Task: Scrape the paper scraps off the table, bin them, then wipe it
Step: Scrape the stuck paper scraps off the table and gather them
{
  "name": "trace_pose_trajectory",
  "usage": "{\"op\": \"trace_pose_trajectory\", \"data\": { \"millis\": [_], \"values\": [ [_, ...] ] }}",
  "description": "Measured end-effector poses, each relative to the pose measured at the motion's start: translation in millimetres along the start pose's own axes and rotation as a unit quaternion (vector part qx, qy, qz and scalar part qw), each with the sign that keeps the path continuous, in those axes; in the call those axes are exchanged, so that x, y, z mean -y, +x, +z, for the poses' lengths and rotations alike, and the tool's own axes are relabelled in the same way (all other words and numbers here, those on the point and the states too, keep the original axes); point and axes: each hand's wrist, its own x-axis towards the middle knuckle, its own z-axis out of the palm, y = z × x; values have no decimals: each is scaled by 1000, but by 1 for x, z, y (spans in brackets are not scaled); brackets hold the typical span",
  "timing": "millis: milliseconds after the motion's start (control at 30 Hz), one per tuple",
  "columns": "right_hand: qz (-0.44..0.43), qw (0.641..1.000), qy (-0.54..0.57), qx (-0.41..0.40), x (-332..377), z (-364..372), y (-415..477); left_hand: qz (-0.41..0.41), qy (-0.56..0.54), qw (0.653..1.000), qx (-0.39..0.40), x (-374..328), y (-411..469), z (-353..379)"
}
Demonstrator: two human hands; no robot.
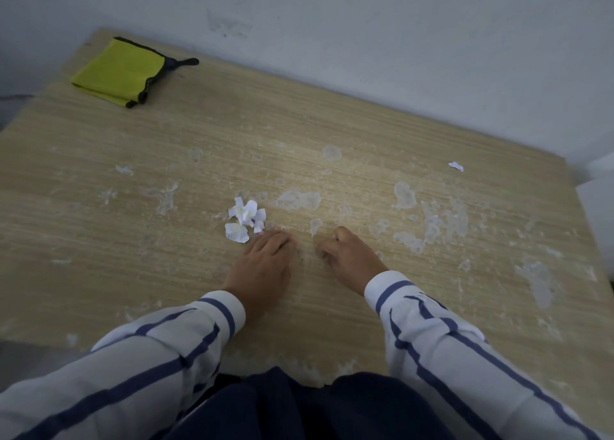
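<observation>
A small heap of white paper scraps [245, 219] lies near the middle of the wooden table [133, 247]. My left hand [264, 260] rests flat on the table just below and right of the heap, fingertips almost touching it, holding nothing. My right hand [349, 253] sits to the right with its fingers curled under against the table; whether anything is inside them is hidden. One more paper scrap [456, 166] lies alone at the far right. A folded yellow cloth [121, 70] with dark edging lies at the far left corner.
Pale dried smears and patches [405, 195] cover much of the table, densest on the right. A grey-white wall [365, 41] runs along the table's far edge. The table's near edge meets my dark trousers [315, 406].
</observation>
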Motion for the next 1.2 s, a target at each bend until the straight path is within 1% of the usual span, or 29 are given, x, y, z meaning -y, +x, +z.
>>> {"op": "trace_pose_trajectory", "data": {
  "millis": [100,233,333,400,467,567,633,700,767,867,967,1067,1200],
  "values": [
    [26,999,27,13,9,2,0,-3,-1,1000,6,0,1,0],
    [57,998,25,18,23,7,-2,-16,-9,999,31,1,1,3],
    [109,993,47,3,31,10,1,-10,-42,999,32,1,1,1],
    [130,989,74,-3,40,10,7,-12,-81,996,18,0,0,-5],
    [135,985,110,-6,50,9,17,-62,-106,992,-14,-1,-4,-14],
    [129,977,168,-9,66,5,34,-173,-110,977,-60,2,-9,-25],
    [115,977,180,-14,77,2,44,-242,-132,959,-61,7,-9,-29],
    [102,978,179,-20,87,0,50,-281,-148,947,-53,14,-8,-32],
    [79,982,167,-25,94,0,54,-273,-133,952,-34,19,-8,-33],
    [51,989,139,-25,98,7,55,-222,-106,969,-5,24,-9,-34],
    [62,986,143,-65,96,12,51,-172,-77,982,-13,27,-7,-34],
    [72,987,102,-105,86,15,45,-139,-57,988,17,25,-1,-34],
    [114,985,78,-102,68,14,36,-72,-4,997,19,16,11,-28]
  ]
}}
